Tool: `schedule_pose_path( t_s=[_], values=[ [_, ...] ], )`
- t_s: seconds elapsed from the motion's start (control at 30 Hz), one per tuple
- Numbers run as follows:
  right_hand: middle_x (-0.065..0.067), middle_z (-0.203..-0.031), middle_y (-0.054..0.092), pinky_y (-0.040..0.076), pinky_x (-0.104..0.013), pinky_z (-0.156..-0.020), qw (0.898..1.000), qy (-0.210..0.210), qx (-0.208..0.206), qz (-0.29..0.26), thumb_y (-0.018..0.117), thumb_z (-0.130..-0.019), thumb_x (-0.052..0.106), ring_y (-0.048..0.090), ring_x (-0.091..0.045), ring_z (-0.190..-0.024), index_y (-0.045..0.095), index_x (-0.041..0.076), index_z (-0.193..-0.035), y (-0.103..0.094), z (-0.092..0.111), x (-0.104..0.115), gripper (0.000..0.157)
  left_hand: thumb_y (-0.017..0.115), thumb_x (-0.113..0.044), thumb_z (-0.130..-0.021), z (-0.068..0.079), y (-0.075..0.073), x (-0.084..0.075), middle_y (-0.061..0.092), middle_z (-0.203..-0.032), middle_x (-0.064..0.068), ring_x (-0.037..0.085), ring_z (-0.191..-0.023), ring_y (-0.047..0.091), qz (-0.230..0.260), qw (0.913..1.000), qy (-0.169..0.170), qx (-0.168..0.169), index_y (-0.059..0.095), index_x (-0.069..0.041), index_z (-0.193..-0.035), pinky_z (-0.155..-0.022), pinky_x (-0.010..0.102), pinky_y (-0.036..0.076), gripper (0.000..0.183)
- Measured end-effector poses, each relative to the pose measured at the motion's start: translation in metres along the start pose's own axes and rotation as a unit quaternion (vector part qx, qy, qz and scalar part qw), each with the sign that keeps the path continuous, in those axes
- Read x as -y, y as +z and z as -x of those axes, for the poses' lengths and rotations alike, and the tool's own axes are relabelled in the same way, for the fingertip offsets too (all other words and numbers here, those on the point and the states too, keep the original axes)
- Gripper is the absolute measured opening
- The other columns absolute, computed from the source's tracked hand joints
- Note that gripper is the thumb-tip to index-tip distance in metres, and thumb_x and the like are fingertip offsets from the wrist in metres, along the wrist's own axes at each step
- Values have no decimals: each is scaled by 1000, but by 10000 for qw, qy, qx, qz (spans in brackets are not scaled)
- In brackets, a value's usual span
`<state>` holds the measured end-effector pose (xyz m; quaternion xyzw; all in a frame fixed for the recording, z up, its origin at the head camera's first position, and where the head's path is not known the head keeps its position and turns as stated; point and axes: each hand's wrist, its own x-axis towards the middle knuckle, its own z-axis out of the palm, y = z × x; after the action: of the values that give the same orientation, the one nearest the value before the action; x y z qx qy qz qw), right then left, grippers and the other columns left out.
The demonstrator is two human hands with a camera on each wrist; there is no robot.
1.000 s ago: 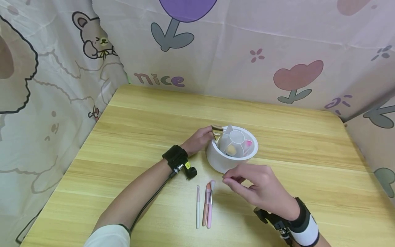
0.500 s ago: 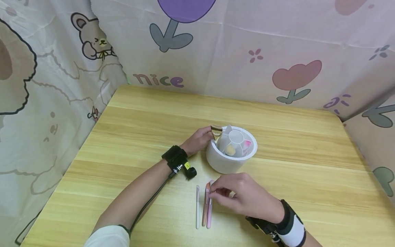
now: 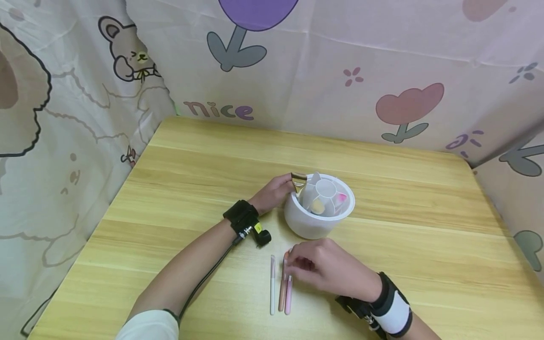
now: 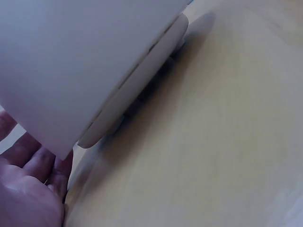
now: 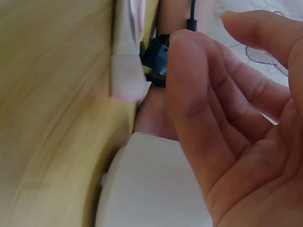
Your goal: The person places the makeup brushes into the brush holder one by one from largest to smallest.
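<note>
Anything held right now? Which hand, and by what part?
Right hand: holds nothing, thumb and fingertips apart, near the brushes. Left hand: at the white tub's side; whether it grips or only rests there can't be told.

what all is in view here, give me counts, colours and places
table: 1, light wood-grain, under everything else
white brush: 1, white and pale pink, leftmost of three
brown brush: 1, brownish pink, middle
pink brush: 1, pink, rightmost, head mostly hidden
container: 1, white, beyond the brushes
divided insert: 1, translucent, inside the container
gold piece: 1, gold, at the container's left rim
tuft: 1, yellowish, inside the container
printed cloth: pieces unclear, whitish with coloured prints, behind and beside the table
wrist cameras: 2, black, one per wrist
cable: at least 1, black, from the left camera
sleeve: 1, white, left arm
left grip: 1, bare, against the container's left side
right grip: 1, bare, by the right two brushes' heads
</note>
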<state>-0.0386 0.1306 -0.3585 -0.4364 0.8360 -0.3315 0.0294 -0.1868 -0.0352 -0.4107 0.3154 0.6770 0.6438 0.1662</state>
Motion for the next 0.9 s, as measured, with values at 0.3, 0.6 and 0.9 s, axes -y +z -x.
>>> schedule_pose_path(
  t_s=[0.3, 0.6, 0.9],
  values=[
    [20, -73, 56, 43, -5, -58, 9960, 729, 512, 109, 67, -89, 27, 51, 7, -63, 66, 22, -89, 5, 3, -9, 5, 39, -14, -99, 8, 1, -21, 48, -141, 20, 27, -133, 41, -33, 10000, 77, -28, 48, 8, -133, -112, 34, 29, 42],
    [17, -68, 51, 42, -7, -55, 9918, 950, 828, 233, 72, -83, 28, 49, 6, -60, 61, 19, -93, 12, 5, -15, 17, 40, -20, -100, 0, 0, 5, 50, -141, 13, 21, -133, 41, 3, 9999, 119, -70, 51, 2, -133, -112, 33, 29, 41],
    [16, -66, 50, 43, -9, -55, 9900, 1069, 898, 195, 73, -81, 27, 49, 5, -60, 59, 18, -94, 13, 5, -16, 21, 40, -23, -98, -1, 2, 4, 51, -140, 11, 18, -131, 43, 5, 9998, 154, -101, 51, 0, -134, -112, 34, 29, 44]
  ],
)
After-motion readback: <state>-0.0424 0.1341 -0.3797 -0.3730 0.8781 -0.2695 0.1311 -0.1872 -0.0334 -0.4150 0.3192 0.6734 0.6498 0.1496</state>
